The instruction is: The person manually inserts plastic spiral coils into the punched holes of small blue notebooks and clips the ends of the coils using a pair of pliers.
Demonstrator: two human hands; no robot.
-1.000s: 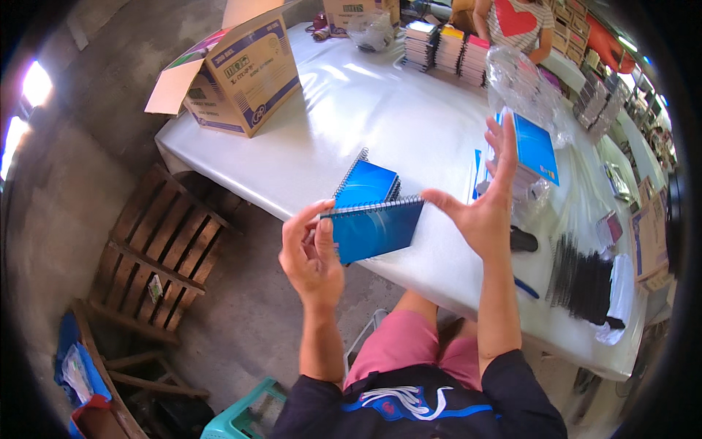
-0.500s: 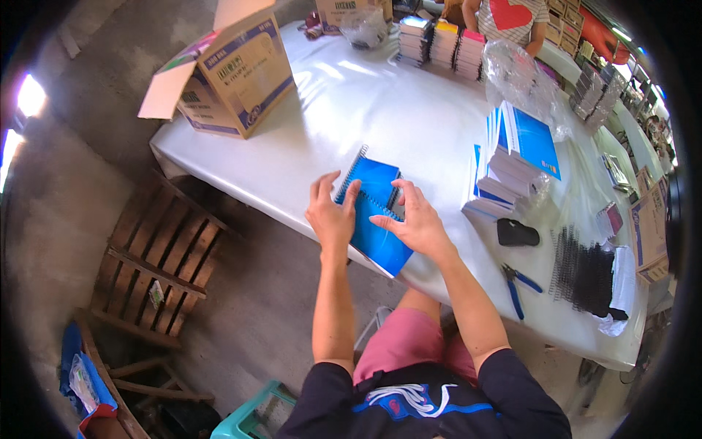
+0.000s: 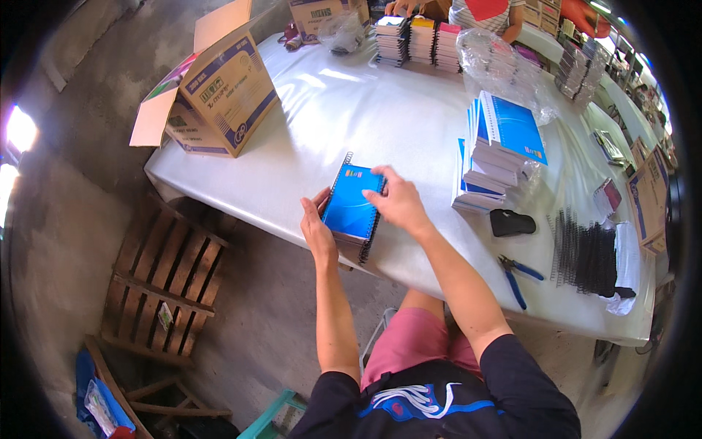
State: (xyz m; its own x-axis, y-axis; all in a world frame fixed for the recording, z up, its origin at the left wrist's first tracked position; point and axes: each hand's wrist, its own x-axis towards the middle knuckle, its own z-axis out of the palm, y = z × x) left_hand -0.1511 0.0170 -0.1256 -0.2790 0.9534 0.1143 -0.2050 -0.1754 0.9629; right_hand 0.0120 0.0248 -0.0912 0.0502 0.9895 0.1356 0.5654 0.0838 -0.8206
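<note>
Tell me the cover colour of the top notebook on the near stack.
The top notebook's cover is bright blue, showing best in the head view.

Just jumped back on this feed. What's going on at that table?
A person has both hands at a small stack of blue spiral notebooks near the table's front edge. The left hand is against the stack's left side; the right hand is at its upper right. To the right stand a taller stack of blue-covered booklets, blue-handled pliers and black coils. An open cardboard box sits at the left.
</note>
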